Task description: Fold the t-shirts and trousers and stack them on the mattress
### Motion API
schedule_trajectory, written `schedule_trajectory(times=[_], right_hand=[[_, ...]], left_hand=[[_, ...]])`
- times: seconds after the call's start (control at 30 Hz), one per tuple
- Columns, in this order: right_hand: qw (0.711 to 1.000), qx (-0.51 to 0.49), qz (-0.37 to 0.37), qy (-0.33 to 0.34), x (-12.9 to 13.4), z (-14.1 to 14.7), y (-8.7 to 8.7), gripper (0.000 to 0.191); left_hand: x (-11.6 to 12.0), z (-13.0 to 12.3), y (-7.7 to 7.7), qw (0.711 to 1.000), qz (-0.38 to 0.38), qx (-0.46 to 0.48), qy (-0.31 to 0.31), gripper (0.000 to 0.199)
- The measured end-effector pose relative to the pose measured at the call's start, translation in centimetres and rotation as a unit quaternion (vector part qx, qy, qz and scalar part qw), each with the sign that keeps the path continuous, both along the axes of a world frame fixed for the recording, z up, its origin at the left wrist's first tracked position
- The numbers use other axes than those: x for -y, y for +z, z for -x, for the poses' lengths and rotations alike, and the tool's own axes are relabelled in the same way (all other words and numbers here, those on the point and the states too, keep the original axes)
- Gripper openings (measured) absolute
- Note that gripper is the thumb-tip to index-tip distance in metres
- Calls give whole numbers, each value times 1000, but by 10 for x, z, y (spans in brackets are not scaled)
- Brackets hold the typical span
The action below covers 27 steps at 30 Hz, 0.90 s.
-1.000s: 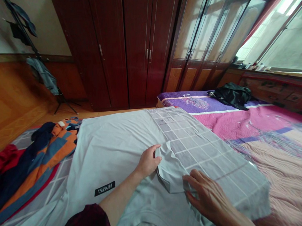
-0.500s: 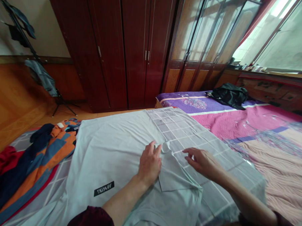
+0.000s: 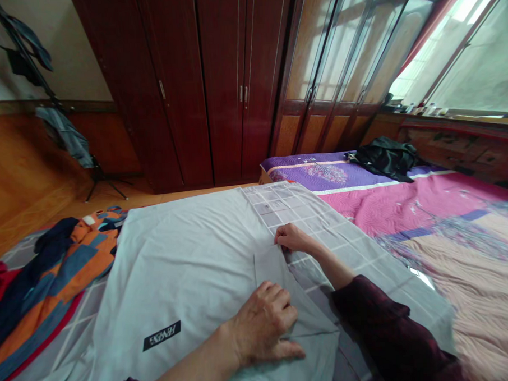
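Observation:
A pale grey-green T-shirt (image 3: 181, 255) with a small black printed label lies spread out, its sleeve side folded inward on the right. My left hand (image 3: 268, 322) rests palm down on the folded part, thumb stretched out and the other fingers slightly bent. Farther up, my right hand (image 3: 293, 237) pinches the shirt's right edge at the corner of the folded sleeve; its fingertips are partly hidden. Beneath the shirt is a grey checked sheet (image 3: 318, 216).
Orange and navy clothes (image 3: 78, 257) lie to the left, beside a red garment (image 3: 0, 280). On the right is a bed with a purple and pink cover (image 3: 364, 208) and a black bag-like bundle (image 3: 385, 158). Dark red wardrobes (image 3: 228, 85) and a coat stand (image 3: 43, 82) stand behind.
My right hand has moved left from above the sheet and taken hold of the shirt's edge. My left hand has slid toward me and flattened on the fold. The sleeve now lies flatter.

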State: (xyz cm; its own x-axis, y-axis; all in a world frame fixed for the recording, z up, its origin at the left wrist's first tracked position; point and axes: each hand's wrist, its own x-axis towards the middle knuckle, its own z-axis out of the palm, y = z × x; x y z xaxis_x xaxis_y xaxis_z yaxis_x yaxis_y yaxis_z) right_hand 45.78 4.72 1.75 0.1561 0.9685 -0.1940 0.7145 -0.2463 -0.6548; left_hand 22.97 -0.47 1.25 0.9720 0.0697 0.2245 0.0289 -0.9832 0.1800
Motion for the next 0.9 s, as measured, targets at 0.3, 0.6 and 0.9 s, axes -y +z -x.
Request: schedule_trajectory(times=[0.3,0.6,0.9], right_hand=[[995,-59,-70,38,10,-10,-13,26],[990,-76,-67,97,18,-13,-5,28],[991,24,-122,46,13,-3,-15,19]], left_hand=[[-43,-3,-13,932,40,122,340,41],[-60,-10,-23,903,195,184,336,7],[-46,-8,-11,861,355,166,323,14]])
